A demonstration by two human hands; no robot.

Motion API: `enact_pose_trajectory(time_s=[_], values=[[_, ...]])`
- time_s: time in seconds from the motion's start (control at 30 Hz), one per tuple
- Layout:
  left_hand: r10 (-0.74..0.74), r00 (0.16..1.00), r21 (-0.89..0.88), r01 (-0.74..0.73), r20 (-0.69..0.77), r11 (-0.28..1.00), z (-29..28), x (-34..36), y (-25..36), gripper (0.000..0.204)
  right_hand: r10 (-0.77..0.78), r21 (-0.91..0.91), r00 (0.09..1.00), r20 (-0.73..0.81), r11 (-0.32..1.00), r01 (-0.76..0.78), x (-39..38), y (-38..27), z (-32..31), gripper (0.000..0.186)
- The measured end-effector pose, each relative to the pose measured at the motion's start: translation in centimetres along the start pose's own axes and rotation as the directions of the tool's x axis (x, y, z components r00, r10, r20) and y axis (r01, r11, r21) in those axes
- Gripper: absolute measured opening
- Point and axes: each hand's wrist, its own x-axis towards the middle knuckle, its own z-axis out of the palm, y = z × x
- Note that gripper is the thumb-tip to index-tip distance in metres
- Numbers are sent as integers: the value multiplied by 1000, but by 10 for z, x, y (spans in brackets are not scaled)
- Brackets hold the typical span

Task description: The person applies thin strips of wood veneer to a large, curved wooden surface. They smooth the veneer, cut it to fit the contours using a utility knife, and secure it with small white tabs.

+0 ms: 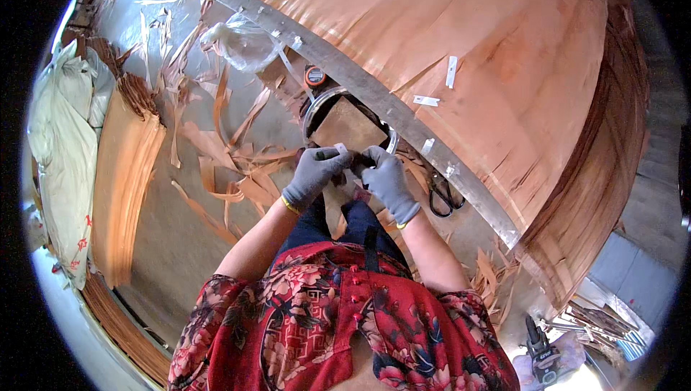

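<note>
One small white strip (340, 148) is pinched by the grey-gloved left hand's fingers (335, 160), at the near edge of a round, metal-rimmed tub (308, 119).
The right hand (389, 181) is curled there too, its fingers narrowed; what is held cannot be told. Black scissors (445, 196) are seen right of the tub.

A tape measure (314, 75) lies near a crumpled plastic bag (248, 45).

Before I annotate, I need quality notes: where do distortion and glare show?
Head view: wood-sheet stack at left looks bowed; head view: glare burns out the lower-right edge; head view, centre: left hand and right hand look fairly sharp.
</note>
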Motion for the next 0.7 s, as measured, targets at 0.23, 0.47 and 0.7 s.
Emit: enact_pose_trajectory(time_s=[0.23, 0.47, 0.7], values=[[59, 998, 629, -45, -2, 776, 35, -14, 36, 33, -146, 98, 986, -81, 983, 154, -26, -20, -27, 24], [45, 988, 583, -122, 145, 803, 74, -32, 63, 30, 100, 652, 995, -12, 755, -68, -44, -39, -61, 18], [857, 508, 958, -277, 85, 69, 43, 23, 99, 112, 37, 751, 982, -187, 650, 119, -53, -49, -102, 27]])
